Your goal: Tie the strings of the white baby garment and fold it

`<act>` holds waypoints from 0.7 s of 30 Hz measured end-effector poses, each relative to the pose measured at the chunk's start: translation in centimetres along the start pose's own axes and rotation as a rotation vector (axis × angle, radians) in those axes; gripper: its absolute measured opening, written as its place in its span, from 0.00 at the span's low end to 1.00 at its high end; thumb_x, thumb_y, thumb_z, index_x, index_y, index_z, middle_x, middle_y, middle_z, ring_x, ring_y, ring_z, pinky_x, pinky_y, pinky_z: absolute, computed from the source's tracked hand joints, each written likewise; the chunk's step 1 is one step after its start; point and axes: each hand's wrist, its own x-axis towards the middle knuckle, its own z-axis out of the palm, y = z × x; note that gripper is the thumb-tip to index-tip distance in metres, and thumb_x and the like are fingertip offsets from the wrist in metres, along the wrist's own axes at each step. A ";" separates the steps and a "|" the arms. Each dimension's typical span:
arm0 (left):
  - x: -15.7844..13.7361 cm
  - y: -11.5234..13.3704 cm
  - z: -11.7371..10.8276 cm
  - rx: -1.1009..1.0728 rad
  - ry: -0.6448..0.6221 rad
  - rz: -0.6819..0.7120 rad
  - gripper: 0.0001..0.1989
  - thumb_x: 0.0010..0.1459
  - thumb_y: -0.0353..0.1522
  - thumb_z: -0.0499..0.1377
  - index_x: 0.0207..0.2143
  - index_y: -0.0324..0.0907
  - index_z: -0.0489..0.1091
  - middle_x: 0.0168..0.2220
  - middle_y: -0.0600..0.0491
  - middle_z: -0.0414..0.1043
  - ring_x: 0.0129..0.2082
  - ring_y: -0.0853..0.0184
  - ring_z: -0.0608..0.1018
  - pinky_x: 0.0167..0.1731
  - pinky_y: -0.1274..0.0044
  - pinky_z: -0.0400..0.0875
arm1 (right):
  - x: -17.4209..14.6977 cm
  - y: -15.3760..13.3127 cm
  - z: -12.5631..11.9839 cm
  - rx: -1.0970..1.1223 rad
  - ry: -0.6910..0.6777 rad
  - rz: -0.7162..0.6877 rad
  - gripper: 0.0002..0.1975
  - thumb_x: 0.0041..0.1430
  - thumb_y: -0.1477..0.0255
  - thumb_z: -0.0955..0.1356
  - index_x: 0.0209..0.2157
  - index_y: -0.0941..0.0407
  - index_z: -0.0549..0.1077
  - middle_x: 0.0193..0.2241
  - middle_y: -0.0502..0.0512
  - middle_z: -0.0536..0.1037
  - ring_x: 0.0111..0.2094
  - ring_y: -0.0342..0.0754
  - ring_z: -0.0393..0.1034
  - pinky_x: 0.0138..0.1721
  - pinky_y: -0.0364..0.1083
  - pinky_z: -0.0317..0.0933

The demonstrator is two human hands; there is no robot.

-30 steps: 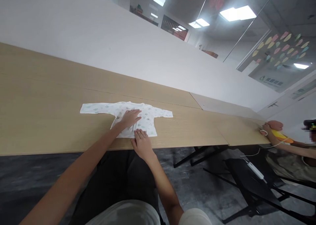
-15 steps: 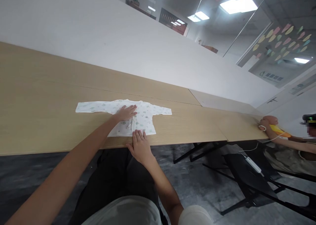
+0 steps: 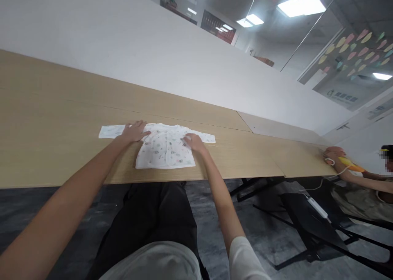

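A small white baby shirt (image 3: 166, 149) with a scattered print lies spread flat on the wooden table, its long sleeves stretched out to both sides. My left hand (image 3: 134, 132) rests open across the left sleeve near the shoulder, fingers spread and covering part of that sleeve. At the opposite side, my right hand (image 3: 194, 142) touches the shirt by the right armpit. Its fingers are slightly bent over the cloth, and nothing looks lifted. The hem lies close to the table's front edge, and a front seam runs down the middle.
The long table (image 3: 61, 149) runs along a white wall (image 3: 123, 55) with glass above. At the far right another person handles a doll (image 3: 335, 152) at the table. Below stands a black folding chair (image 3: 310, 214) with a white power strip (image 3: 318, 208) on it.
My left hand has slid left from the shirt's chest to the left sleeve. My right hand has moved from the hem up and right to the right armpit. The shirt looks smoother.
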 end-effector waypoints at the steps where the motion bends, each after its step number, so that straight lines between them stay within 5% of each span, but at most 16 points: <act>1: -0.2 -0.9 -0.2 0.001 0.002 -0.029 0.36 0.66 0.46 0.43 0.68 0.34 0.60 0.70 0.34 0.56 0.70 0.48 0.60 0.64 0.53 0.53 | 1.3 0.9 -0.4 -0.040 -0.002 0.056 0.17 0.73 0.69 0.60 0.54 0.58 0.75 0.57 0.62 0.77 0.57 0.53 0.71 0.58 0.47 0.61; 6: -1.1 -2.6 -1.2 -0.003 0.036 -0.077 0.31 0.62 0.44 0.48 0.59 0.37 0.72 0.61 0.36 0.70 0.62 0.48 0.70 0.60 0.60 0.61 | 4.1 3.9 0.3 -0.215 -0.043 0.139 0.19 0.73 0.71 0.55 0.57 0.61 0.70 0.59 0.66 0.73 0.59 0.55 0.67 0.60 0.53 0.58; 13: -1.3 -3.7 -3.4 -0.047 -0.073 -0.115 0.30 0.57 0.45 0.60 0.57 0.37 0.73 0.56 0.41 0.76 0.52 0.54 0.77 0.52 0.68 0.68 | 5.1 4.7 0.4 -0.367 -0.061 0.184 0.21 0.71 0.67 0.59 0.58 0.61 0.71 0.59 0.71 0.73 0.61 0.61 0.64 0.63 0.61 0.51; 21: -1.5 -5.7 -5.3 -0.127 -0.096 -0.087 0.32 0.56 0.54 0.62 0.47 0.33 0.77 0.38 0.50 0.81 0.36 0.65 0.76 0.37 0.78 0.68 | 4.3 6.5 -2.7 -0.191 -0.151 0.118 0.13 0.64 0.74 0.64 0.45 0.61 0.77 0.46 0.63 0.81 0.42 0.50 0.73 0.41 0.43 0.61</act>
